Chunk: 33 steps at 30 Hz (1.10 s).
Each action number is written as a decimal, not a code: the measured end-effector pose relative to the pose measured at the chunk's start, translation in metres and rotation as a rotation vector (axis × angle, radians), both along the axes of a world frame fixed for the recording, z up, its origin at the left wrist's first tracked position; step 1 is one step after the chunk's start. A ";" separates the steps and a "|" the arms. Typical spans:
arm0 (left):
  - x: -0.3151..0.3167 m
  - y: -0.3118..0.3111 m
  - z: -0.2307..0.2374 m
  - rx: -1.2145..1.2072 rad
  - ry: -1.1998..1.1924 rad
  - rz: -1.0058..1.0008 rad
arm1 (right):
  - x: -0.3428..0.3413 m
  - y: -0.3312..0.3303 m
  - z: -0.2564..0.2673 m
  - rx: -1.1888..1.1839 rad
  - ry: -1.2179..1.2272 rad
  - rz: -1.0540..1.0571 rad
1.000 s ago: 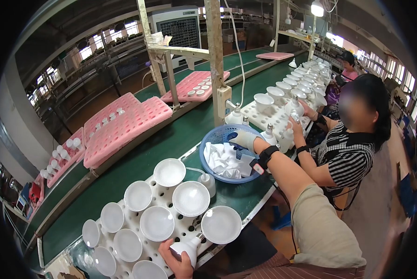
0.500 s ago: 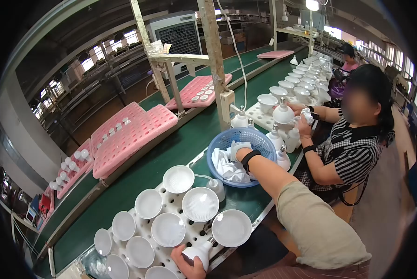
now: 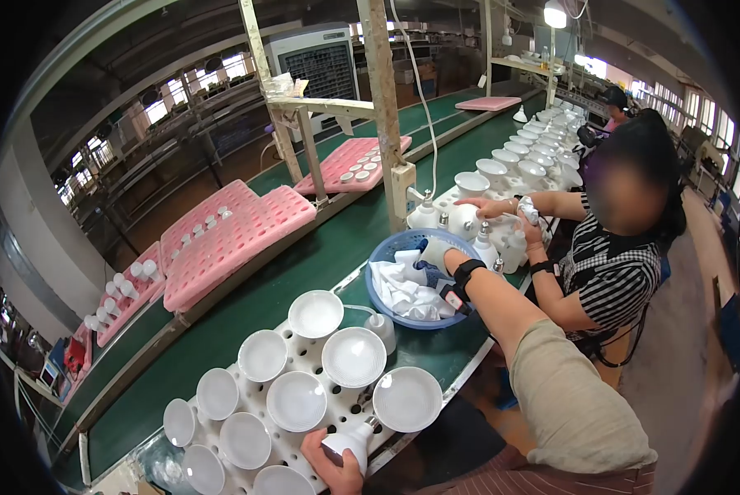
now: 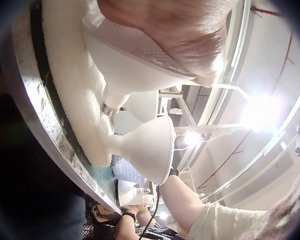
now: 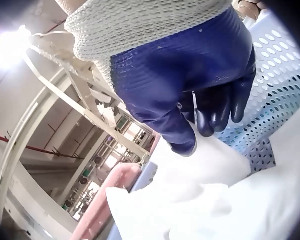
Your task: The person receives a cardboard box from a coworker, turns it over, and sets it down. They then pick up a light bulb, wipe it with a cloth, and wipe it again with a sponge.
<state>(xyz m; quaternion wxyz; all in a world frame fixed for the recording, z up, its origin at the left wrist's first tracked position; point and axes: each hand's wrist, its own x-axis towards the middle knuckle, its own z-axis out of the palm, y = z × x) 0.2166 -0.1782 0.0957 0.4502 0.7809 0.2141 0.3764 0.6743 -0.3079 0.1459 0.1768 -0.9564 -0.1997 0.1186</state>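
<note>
My bare left hand (image 3: 334, 467) grips a white reflector light bulb (image 3: 352, 444) tilted on its side, its metal screw base pointing away. In the left wrist view the fingers curl over the wide, textured face of that bulb (image 4: 125, 60). A white glove with a blue-coated palm covers my right hand (image 3: 438, 262), which is down inside a blue perforated basket (image 3: 370, 289). White cloths (image 3: 396, 289) lie in it. Seen from the right wrist, thumb and fingertips pinch a white cloth (image 5: 210, 165).
Several upturned bulbs (image 3: 297, 402) stand in a white holed foam tray (image 3: 292, 445). A small white bottle (image 3: 380, 332) stands between tray and basket. Beyond the basket, another person (image 3: 613, 272) handles bulbs. Pink foam trays (image 3: 238, 247) lie across the green belt (image 3: 221, 351); a post (image 3: 382, 124) rises behind the basket.
My right hand has gone down among the cloths, then lifted slightly with its blue fingers showing again. My left hand keeps holding the bulb. The other person's hand has moved off a bulb.
</note>
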 end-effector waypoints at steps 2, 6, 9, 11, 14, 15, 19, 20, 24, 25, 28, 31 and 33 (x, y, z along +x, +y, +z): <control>0.000 -0.001 -0.005 -0.016 -0.023 -0.003 | 0.000 -0.012 0.005 0.045 0.057 -0.058; -0.001 0.002 -0.010 0.044 -0.048 0.011 | 0.021 -0.031 -0.020 0.668 0.184 -0.053; 0.000 0.003 -0.009 0.062 -0.055 0.050 | 0.006 -0.050 -0.016 0.937 0.321 -0.037; 0.001 0.007 -0.013 0.037 -0.051 0.107 | -0.018 -0.059 -0.004 1.259 0.447 -0.073; 0.005 0.009 -0.012 0.120 -0.024 0.178 | -0.063 -0.076 0.026 1.306 0.472 -0.155; 0.006 0.010 -0.012 0.138 0.012 0.190 | -0.071 -0.082 0.026 1.348 0.491 -0.141; 0.006 0.011 0.003 0.086 0.136 0.191 | -0.118 -0.103 0.041 1.491 0.547 -0.073; 0.001 0.007 0.008 0.085 0.137 0.197 | -0.127 -0.107 0.038 1.490 0.552 -0.069; -0.013 -0.017 0.031 0.407 0.190 0.107 | -0.159 -0.134 0.026 1.394 0.486 -0.095; -0.016 -0.023 0.032 0.520 0.237 0.021 | -0.165 -0.139 0.020 1.397 0.476 -0.078; -0.018 -0.022 0.014 0.612 0.282 0.060 | -0.185 -0.149 0.005 1.457 0.559 -0.105; -0.016 -0.006 0.003 0.624 0.250 0.030 | -0.205 -0.152 0.009 1.455 0.614 -0.165; -0.015 -0.002 0.003 0.669 0.286 0.027 | -0.209 -0.150 0.009 1.448 0.606 -0.141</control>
